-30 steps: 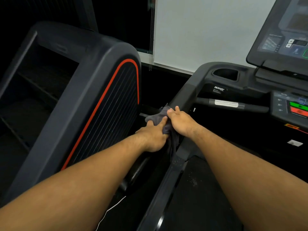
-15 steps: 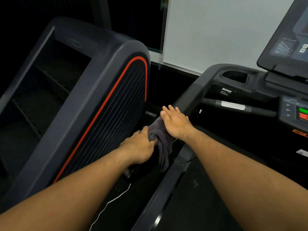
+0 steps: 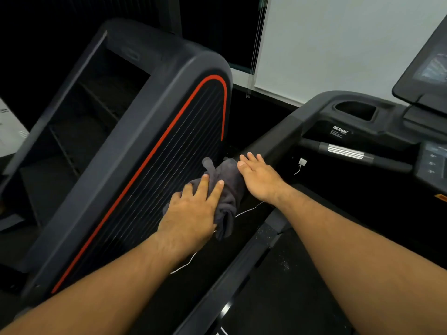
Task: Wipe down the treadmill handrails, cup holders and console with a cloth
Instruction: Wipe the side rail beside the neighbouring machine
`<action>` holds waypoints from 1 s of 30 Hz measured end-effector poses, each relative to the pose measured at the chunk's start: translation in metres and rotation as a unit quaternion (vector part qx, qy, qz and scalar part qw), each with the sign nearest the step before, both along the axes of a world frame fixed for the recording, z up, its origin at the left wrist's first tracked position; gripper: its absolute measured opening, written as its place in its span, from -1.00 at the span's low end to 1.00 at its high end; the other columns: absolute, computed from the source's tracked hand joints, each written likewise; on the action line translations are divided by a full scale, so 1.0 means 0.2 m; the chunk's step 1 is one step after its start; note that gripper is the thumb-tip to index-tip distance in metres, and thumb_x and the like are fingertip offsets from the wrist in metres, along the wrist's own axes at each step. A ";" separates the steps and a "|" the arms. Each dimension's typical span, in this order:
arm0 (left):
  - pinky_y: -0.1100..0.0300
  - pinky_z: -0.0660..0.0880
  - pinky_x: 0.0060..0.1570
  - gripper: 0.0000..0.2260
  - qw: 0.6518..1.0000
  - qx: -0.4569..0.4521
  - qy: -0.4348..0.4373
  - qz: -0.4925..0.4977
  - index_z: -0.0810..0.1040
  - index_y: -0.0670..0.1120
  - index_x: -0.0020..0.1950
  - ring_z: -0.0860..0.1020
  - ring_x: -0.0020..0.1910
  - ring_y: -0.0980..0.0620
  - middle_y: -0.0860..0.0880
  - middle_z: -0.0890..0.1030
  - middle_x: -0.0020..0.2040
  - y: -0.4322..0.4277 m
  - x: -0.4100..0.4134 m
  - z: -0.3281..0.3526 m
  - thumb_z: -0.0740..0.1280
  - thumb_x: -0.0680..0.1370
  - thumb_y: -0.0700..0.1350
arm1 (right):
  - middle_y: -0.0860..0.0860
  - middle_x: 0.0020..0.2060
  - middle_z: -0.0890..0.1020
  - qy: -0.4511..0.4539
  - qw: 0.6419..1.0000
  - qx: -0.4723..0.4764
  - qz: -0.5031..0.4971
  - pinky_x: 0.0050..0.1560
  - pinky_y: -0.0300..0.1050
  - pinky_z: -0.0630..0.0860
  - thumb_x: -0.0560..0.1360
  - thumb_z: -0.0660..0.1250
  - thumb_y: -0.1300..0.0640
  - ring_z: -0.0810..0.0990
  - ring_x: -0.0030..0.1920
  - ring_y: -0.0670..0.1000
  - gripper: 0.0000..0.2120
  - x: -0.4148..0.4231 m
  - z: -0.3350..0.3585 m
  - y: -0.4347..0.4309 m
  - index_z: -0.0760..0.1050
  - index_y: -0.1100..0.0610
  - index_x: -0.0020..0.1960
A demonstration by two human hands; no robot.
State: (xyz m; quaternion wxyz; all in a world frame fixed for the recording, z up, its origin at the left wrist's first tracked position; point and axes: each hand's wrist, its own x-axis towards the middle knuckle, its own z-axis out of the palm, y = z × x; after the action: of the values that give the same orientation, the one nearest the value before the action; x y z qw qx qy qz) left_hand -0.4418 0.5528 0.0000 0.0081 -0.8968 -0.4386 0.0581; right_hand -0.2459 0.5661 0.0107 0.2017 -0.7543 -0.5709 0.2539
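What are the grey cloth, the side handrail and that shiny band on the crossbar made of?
Grey cloth: soft fabric, perhaps microfibre; matte, bunched in limp folds.
Side handrail: probably moulded plastic; dark, matte, smoothly rounded.
Shiny band: apparently ribbed metal; bright, reflective ridges.

One wide-angle view, worn on the head, looks forward and down, close over the treadmill handrail (image 3: 278, 134) at centre frame. The console (image 3: 423, 68) is cut off by the upper right edge. The upper left is too dark to make out.
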 end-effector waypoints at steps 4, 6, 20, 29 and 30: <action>-0.13 0.43 0.24 -0.38 0.992 -0.094 -0.046 0.071 -0.23 0.21 0.57 0.41 0.31 -0.17 -0.06 0.11 0.57 0.08 0.04 0.05 0.02 0.62 0.26 | -0.08 0.56 0.00 0.015 1.000 -0.008 0.006 0.52 0.17 -0.11 0.66 -0.11 -0.11 -0.14 0.55 -0.05 -0.51 0.01 0.01 -0.04 0.08 -0.01 0.56; -0.14 0.39 0.28 -0.42 0.982 -0.144 -0.064 0.100 -0.21 0.29 0.56 0.42 0.35 -0.19 -0.08 0.21 0.54 0.17 0.07 0.06 -0.01 0.61 0.30 | -0.09 0.56 0.01 0.028 1.000 -0.008 0.005 0.52 0.15 -0.11 0.66 -0.11 -0.11 -0.13 0.55 -0.04 -0.51 0.01 0.02 -0.06 0.08 -0.01 0.56; -0.13 0.35 0.31 -0.44 0.987 -0.128 -0.073 0.063 -0.19 0.31 0.55 0.30 0.44 -0.16 -0.05 0.05 0.59 0.10 0.02 0.03 0.01 0.63 0.26 | -0.02 0.57 0.01 0.074 0.996 0.004 -0.046 0.53 0.01 -0.11 0.67 -0.09 -0.09 -0.07 0.55 0.02 -0.52 -0.08 0.06 -0.09 0.08 -0.02 0.56; -0.10 0.21 0.46 -0.25 0.998 -0.032 -0.001 -0.054 -0.27 0.22 0.56 0.10 0.50 -0.22 -0.13 -0.18 0.59 -0.02 -0.20 -0.02 0.23 0.60 0.14 | 0.02 0.57 -0.09 0.065 0.992 -0.019 -0.110 0.52 0.13 -0.10 0.66 -0.11 -0.09 -0.12 0.55 0.09 -0.50 -0.23 0.07 -0.04 0.08 0.02 0.56; -0.12 0.27 0.42 -0.27 0.997 -0.052 -0.009 -0.047 -0.25 0.23 0.56 0.15 0.47 -0.22 -0.13 -0.18 0.59 0.01 -0.17 -0.01 0.22 0.61 0.13 | 0.01 0.57 -0.07 0.072 0.991 -0.016 -0.110 0.52 0.09 -0.09 0.66 -0.10 -0.09 -0.10 0.55 0.08 -0.50 -0.23 0.08 -0.04 0.10 0.03 0.56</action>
State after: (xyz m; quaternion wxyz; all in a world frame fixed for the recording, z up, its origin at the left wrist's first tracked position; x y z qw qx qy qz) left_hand -0.4765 0.5545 -0.0024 -0.0402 -0.9161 -0.3923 0.0723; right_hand -0.2915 0.5571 0.0265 0.2569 -0.7953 -0.4642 0.2933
